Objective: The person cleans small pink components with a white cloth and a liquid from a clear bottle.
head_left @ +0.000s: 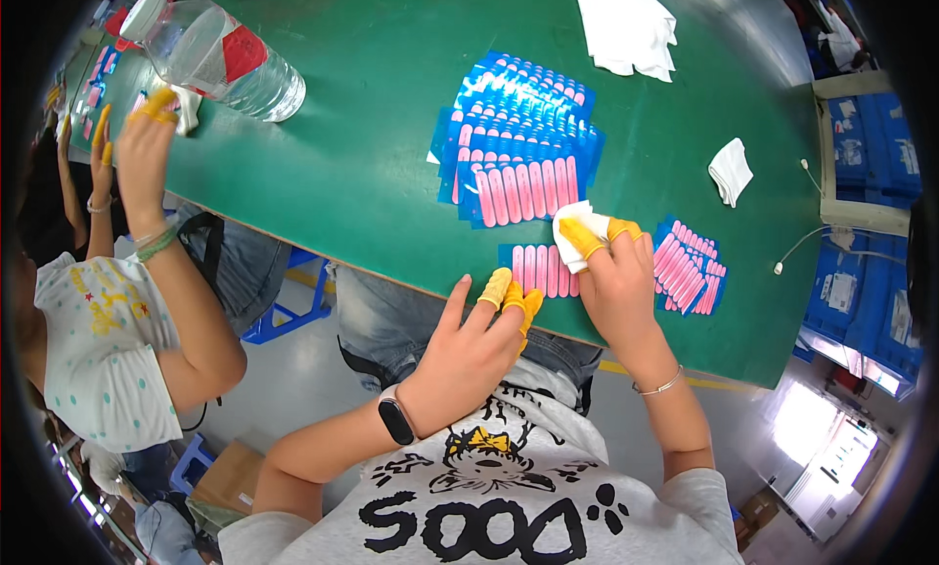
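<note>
A blue sheet with a row of pink rounded strips (533,270) lies near the table's front edge, in front of me. My right hand (618,286), yellow finger cots on some fingertips, pinches a folded white cloth (573,213) at the sheet's upper right. My left hand (471,342) is at the sheet's lower left, fingers stretched out and some capped in yellow cots; its thumb is hidden. Just beyond, a fanned stack of similar blue sheets (528,188) rises toward the far side. A smaller pile of pink-striped sheets (689,267) lies right of my right hand.
The green table (391,193) carries a clear water bottle (230,61) lying at far left, white cloths (626,27) at the back and a small white cloth (730,172) at right. A co-worker's raised hand (145,164) is at left. Blue bins (866,154) stand beyond the right edge.
</note>
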### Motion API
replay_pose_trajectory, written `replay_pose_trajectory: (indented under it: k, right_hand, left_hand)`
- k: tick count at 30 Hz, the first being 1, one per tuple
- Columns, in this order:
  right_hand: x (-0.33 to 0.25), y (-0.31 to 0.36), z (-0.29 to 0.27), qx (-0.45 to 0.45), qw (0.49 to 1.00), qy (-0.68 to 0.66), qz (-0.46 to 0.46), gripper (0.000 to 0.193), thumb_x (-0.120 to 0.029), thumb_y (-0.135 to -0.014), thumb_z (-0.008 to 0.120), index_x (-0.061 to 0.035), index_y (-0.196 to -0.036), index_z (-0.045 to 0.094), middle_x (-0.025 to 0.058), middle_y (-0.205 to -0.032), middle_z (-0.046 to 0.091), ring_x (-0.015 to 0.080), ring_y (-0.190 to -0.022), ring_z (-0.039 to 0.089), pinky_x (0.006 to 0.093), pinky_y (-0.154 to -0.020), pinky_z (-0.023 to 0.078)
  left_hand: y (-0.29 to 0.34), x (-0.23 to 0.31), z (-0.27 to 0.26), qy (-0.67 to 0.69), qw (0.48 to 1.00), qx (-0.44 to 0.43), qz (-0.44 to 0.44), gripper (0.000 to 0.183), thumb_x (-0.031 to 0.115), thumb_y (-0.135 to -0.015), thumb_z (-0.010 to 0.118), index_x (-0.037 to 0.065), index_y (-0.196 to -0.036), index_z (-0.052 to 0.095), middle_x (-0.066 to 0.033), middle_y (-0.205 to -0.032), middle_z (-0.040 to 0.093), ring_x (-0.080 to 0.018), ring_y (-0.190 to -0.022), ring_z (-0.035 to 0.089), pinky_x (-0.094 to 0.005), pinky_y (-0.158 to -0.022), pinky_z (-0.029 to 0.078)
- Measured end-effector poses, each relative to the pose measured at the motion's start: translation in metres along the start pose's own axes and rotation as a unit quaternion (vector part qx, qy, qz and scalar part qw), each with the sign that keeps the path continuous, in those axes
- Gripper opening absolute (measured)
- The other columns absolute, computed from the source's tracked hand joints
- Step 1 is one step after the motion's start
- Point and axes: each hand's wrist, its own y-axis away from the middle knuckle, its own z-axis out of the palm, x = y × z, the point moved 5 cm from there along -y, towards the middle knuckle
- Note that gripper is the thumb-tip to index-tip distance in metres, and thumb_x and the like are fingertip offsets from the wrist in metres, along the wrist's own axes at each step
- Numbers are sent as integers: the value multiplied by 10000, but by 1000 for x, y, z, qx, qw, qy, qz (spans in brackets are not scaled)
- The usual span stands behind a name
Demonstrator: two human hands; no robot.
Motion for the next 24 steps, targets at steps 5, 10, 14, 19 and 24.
replay_pose_trajectory:
  k: [5,10,14,19,24]
  right_hand:
    - [-11,8,8,-33,992,-62,-101,109,-107,-678,668,-73,-730,579,113,-871,581,259,-778,533,383,-654,397]
    - [4,5,1,-27,997,-41,-52,140,-112,-682,666,-60,-804,623,105,-941,606,253,-821,556,382,-679,433]
    - [5,11,0,-65,992,-61,-92,207,-112,-674,673,-58,-871,644,103,-996,623,248,-880,584,368,-739,464]
    - [4,15,-7,-38,987,-93,-124,213,-134,-688,672,-59,-887,650,90,-1004,625,249,-851,576,373,-719,463]
    - [24,4,-10,1,999,-32,-10,71,-113,-696,647,-83,-740,599,70,-952,614,230,-804,564,385,-681,421]
  left_hand:
    - [5,-2,-1,12,1000,-22,-3,164,199,-832,632,49,-862,692,-49,-968,513,-223,-965,543,-553,-1067,356]
    - [5,1,1,-5,999,-42,-2,291,250,-804,680,52,-1017,695,-83,-1065,549,-278,-1162,530,-552,-1084,320]
    - [7,0,2,-2,997,-76,-8,335,256,-805,680,46,-1065,681,-84,-1070,551,-274,-1169,528,-553,-1085,316]
    - [-1,2,1,-9,998,-66,-5,378,258,-791,686,47,-1105,669,-85,-1088,564,-275,-1186,523,-539,-1086,320]
    - [-2,-1,-4,-7,999,-42,-17,385,240,-779,702,23,-1095,670,-116,-1101,584,-300,-1182,525,-541,-1084,319]
